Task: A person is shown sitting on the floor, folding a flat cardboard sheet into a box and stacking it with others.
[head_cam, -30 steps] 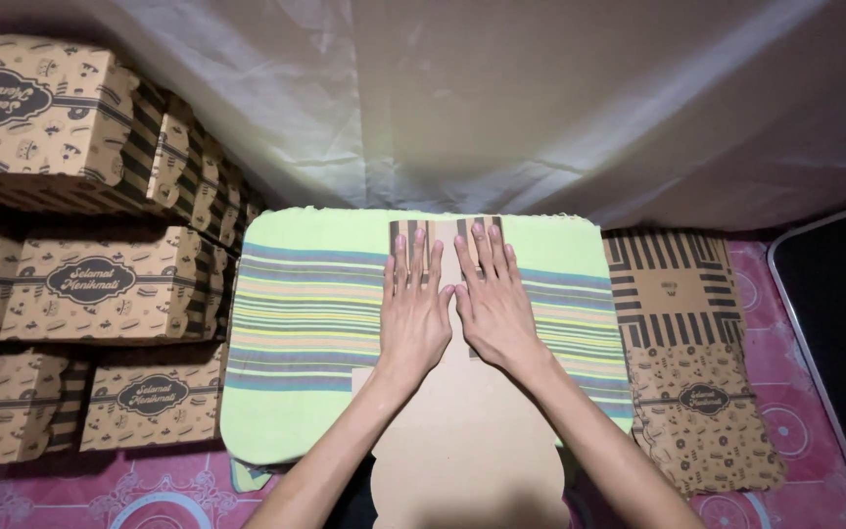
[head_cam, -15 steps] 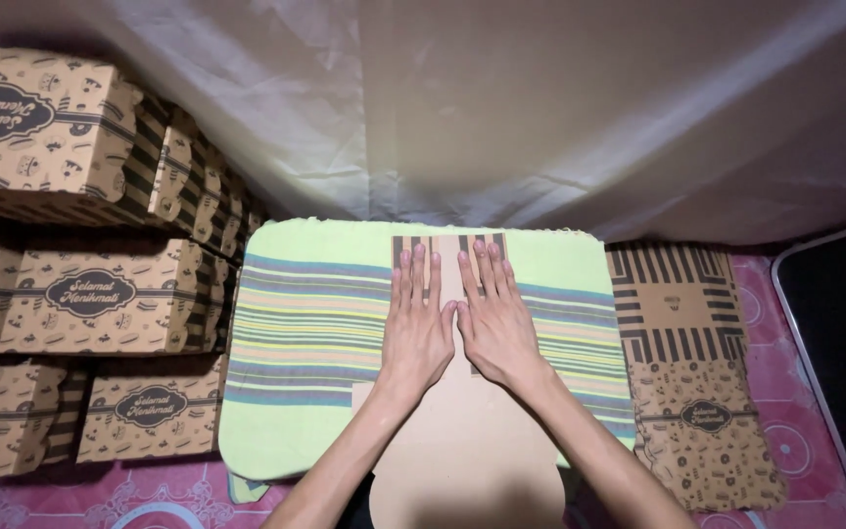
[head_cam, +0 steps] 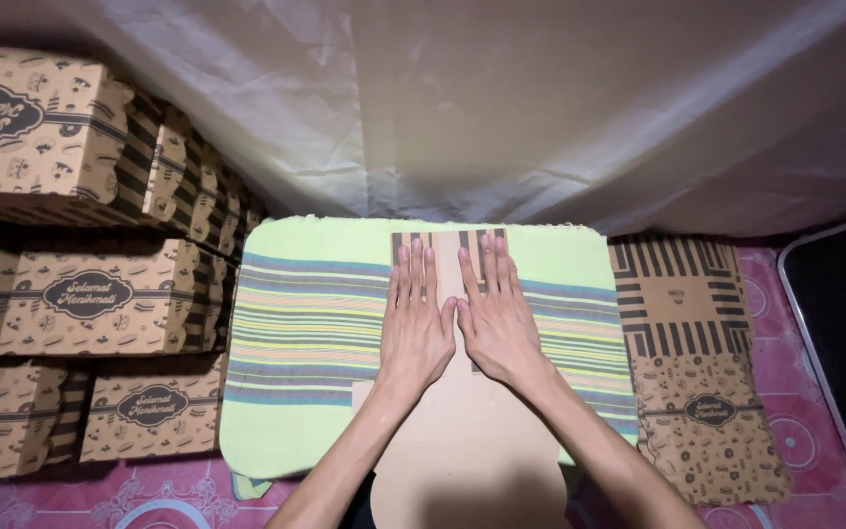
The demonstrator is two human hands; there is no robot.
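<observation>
Two hands flat, palms down, side by side on unfolded brown cardboard blank (head_cam: 462, 441). Left hand (head_cam: 415, 328) and right hand (head_cam: 496, 318): fingers straight, spread slightly, gripping nothing, thumbs touching. Blank lies over striped green cloth (head_cam: 305, 343). Stacked printed boxes (head_cam: 80, 294) at left; flat printed cardboard pile (head_cam: 697, 372) at right, on pink mat (head_cam: 805, 392).
</observation>
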